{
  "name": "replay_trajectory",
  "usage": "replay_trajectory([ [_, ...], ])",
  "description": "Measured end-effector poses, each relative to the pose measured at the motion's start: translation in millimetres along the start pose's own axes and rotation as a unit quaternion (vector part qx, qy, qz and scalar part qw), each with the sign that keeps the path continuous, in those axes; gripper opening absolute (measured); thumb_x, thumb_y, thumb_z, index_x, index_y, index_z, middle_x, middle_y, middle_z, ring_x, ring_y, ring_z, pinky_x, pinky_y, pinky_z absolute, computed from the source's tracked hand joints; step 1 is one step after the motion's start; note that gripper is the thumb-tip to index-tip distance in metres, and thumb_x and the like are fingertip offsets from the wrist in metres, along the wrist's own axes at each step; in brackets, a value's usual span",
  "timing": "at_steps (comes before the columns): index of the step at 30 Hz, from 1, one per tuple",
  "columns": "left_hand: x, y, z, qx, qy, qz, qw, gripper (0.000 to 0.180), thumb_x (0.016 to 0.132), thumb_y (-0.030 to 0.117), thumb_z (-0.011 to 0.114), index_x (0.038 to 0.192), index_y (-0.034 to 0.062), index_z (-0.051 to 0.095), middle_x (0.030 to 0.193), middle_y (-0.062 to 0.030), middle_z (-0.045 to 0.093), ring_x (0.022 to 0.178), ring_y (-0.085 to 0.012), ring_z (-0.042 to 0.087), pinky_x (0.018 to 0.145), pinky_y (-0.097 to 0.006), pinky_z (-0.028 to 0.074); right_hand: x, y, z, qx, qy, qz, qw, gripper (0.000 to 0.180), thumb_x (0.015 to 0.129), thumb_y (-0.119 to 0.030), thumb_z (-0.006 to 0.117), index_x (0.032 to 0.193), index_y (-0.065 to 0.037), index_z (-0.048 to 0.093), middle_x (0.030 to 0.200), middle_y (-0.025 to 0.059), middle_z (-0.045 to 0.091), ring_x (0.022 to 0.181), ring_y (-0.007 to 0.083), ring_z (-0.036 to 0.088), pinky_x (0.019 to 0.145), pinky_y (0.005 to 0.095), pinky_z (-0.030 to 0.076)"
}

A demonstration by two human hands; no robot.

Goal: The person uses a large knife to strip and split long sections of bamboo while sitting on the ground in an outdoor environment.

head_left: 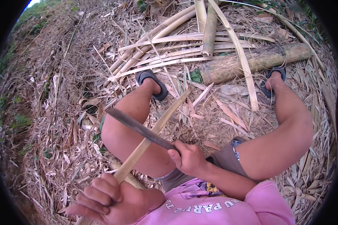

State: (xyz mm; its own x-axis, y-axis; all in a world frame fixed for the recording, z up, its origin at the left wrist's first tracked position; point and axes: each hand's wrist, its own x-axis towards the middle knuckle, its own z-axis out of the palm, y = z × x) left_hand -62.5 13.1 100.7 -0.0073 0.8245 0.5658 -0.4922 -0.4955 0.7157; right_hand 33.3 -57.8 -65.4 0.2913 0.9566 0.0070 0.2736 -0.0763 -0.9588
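My left hand (109, 200) grips the near end of a long flat bamboo strip (165, 116), which slants up and to the right past my left knee. My right hand (187, 157) is closed on the handle of a dark long-bladed knife (137, 127). The blade lies across the strip, touching it about midway. I am squatting, and both knees frame the work.
Split bamboo strips (169, 48) are piled ahead, with a thick green bamboo culm (255, 60) lying to the right. Dry leaves and shavings (221, 112) cover the ground. My feet wear dark sandals (152, 80). A grassy slope (30, 75) rises on the left.
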Motion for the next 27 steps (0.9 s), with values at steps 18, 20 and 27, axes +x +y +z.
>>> replay_trajectory([
  [18, -1, -19, 5, 0.021, 0.054, 0.001, 0.998, 0.054, 0.108, 0.037, 0.033, 0.058, 0.0169, 0.028, 0.048, 0.0015, 0.025, 0.040, -0.0088, 0.020, 0.043, -0.025, 0.017, 6, 5, 0, 0.056, -0.013, 0.047, 0.997, 0.036, 0.100, -0.033, 0.051, 0.086, 0.000, 0.058, 0.062, 0.0221, 0.060, 0.061, 0.0423, 0.064, 0.054, 0.0485, 0.051],
  [20, -6, -18, 3, 0.015, 0.052, 0.006, 0.998, 0.055, 0.108, 0.038, 0.033, 0.058, 0.0169, 0.028, 0.048, 0.0017, 0.024, 0.040, -0.0087, 0.020, 0.043, -0.025, 0.017, -2, -6, 0, 0.047, 0.006, -0.054, 0.997, 0.037, 0.101, -0.032, 0.050, 0.087, 0.001, 0.058, 0.062, 0.0235, 0.059, 0.062, 0.0439, 0.064, 0.053, 0.0502, 0.049],
  [27, -4, -19, 0, 0.017, 0.041, 0.012, 0.999, 0.054, 0.108, 0.039, 0.033, 0.059, 0.0168, 0.028, 0.049, 0.0024, 0.024, 0.040, -0.0085, 0.020, 0.042, -0.025, 0.018, 0, 2, -1, 0.050, -0.017, 0.017, 0.998, 0.048, 0.100, -0.047, 0.047, 0.093, -0.003, 0.064, 0.061, 0.0220, 0.062, 0.060, 0.0413, 0.066, 0.055, 0.0505, 0.053],
])
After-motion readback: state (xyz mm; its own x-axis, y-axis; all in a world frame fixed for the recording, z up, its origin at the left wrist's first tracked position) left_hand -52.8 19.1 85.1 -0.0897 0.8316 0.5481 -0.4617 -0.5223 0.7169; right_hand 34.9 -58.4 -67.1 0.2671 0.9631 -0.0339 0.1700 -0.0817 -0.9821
